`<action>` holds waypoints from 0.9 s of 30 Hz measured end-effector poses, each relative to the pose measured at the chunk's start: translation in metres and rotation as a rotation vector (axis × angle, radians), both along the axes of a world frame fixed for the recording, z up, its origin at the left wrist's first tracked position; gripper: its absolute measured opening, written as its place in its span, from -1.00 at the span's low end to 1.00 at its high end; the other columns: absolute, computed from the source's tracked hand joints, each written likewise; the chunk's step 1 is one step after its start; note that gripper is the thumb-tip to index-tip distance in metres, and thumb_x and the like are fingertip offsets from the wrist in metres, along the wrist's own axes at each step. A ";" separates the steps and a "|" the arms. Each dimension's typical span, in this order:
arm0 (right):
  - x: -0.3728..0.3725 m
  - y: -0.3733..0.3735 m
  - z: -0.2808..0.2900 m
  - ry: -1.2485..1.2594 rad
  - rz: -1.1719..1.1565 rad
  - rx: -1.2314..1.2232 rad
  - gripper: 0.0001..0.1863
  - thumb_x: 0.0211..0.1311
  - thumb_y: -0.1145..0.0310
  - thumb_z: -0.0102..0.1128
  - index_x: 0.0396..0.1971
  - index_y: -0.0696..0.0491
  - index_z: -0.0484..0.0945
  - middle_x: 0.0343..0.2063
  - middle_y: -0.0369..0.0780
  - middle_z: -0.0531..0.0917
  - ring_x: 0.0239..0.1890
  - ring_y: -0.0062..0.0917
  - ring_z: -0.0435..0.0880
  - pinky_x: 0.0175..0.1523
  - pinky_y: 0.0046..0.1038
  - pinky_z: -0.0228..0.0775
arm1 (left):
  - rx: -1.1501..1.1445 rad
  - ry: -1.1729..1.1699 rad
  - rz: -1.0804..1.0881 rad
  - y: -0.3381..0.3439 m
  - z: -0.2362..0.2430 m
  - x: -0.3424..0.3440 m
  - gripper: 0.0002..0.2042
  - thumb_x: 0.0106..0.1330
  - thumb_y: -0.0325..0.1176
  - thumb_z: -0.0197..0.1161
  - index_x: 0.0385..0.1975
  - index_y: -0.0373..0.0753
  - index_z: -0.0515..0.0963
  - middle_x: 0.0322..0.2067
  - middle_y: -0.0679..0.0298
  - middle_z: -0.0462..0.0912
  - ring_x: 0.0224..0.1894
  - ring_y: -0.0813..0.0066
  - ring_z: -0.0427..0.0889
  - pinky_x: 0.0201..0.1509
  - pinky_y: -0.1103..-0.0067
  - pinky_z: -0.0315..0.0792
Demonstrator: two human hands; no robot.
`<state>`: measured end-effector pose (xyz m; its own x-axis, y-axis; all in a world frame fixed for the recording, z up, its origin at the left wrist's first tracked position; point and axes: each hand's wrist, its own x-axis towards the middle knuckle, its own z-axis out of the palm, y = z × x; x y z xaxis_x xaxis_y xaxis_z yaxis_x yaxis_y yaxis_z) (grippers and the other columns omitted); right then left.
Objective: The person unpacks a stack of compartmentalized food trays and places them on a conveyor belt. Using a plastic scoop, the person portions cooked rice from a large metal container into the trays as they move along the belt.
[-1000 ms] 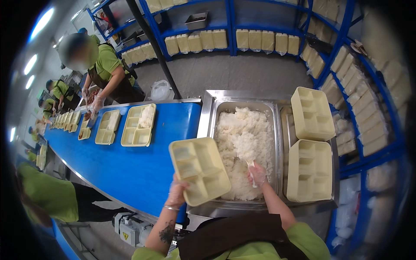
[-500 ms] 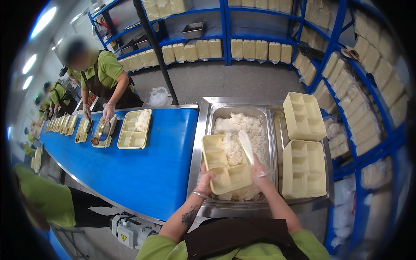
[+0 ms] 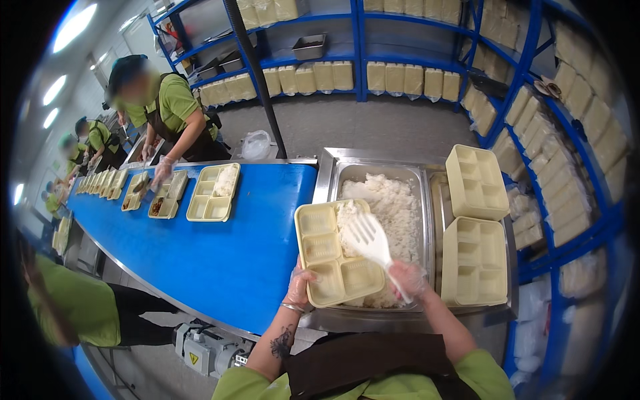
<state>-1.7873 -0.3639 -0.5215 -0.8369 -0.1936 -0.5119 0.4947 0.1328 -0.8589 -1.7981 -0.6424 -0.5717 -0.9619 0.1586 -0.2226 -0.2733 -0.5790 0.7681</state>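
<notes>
In my gloved left hand [image 3: 299, 285] is a cream compartment tray [image 3: 323, 241], gripped by its left edge and tilted over the rice pan. Cooked rice [image 3: 346, 217] sits in its upper right compartment. My gloved right hand [image 3: 408, 279] is wrapped round the handle of a white slotted rice paddle [image 3: 368, 239], whose blade lies over that compartment and hides part of the rice. Below both hands, a steel pan [image 3: 425, 200] holds a big heap of white rice [image 3: 393, 200].
Two stacks of cream trays [image 3: 475, 175] [image 3: 474, 257] stand right of the pan. On the left, a blue conveyor belt [image 3: 247, 267] carries a tray with rice [image 3: 212, 193] and several others. A co-worker [image 3: 177, 110] stands across the belt. Blue shelves [image 3: 360, 50] line the back and right.
The tray in my left hand has shifted left toward the belt. My right hand has turned the paddle, its blade now across the rice compartment. The co-worker's hand has moved off the ladled tray.
</notes>
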 end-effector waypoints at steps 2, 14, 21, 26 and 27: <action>-0.017 0.007 0.008 0.046 -0.081 -0.097 -0.54 0.31 0.24 -0.13 0.20 -0.02 0.23 -0.76 -0.30 0.45 -0.82 -0.69 0.35 -0.76 -0.64 0.23 | -0.065 0.069 0.008 -0.001 0.013 -0.001 -0.25 -0.25 -0.58 -0.08 0.18 -0.25 0.16 -0.02 0.20 0.40 0.02 0.32 0.40 0.05 0.55 0.35; -0.009 0.005 -0.006 0.053 -0.179 -0.099 -0.63 0.27 0.25 -0.11 0.02 0.07 0.39 -0.75 -0.30 0.43 -0.82 -0.66 0.37 -0.75 -0.60 0.22 | 0.101 -0.113 0.117 -0.057 -0.043 0.015 -0.37 -0.20 -0.50 -0.05 0.07 -0.40 0.27 -0.11 0.03 0.49 -0.11 0.15 0.52 0.01 0.39 0.44; 0.018 0.034 -0.059 -0.082 -0.185 0.033 -0.69 0.24 0.28 -0.10 -0.08 0.09 0.42 -0.74 -0.28 0.44 -0.82 -0.62 0.39 -0.73 -0.58 0.26 | -0.350 -0.288 0.417 -0.172 -0.050 0.046 -0.55 -0.09 -0.44 0.07 -0.08 -0.31 0.44 -0.23 0.13 0.54 -0.35 0.35 0.57 -0.24 0.43 0.49; -0.003 0.029 -0.082 0.079 -0.085 0.321 -0.60 0.17 0.39 -0.14 0.05 0.10 0.33 -0.70 -0.22 0.48 -0.74 -0.57 0.46 -0.69 -0.51 0.31 | -1.828 0.097 0.532 -0.192 -0.007 0.075 -0.57 -0.02 -0.26 0.28 -0.08 -0.15 0.47 -0.22 0.07 0.54 -0.28 0.15 0.56 -0.22 0.42 0.45; -0.009 0.029 -0.086 0.138 -0.044 0.489 -0.57 0.15 0.42 -0.14 0.08 0.10 0.30 -0.68 -0.21 0.49 -0.71 -0.57 0.48 -0.67 -0.50 0.32 | -1.801 0.098 0.414 -0.180 0.003 0.087 -0.55 -0.02 -0.23 0.29 -0.07 -0.14 0.46 -0.19 0.07 0.53 -0.23 0.13 0.54 -0.18 0.41 0.44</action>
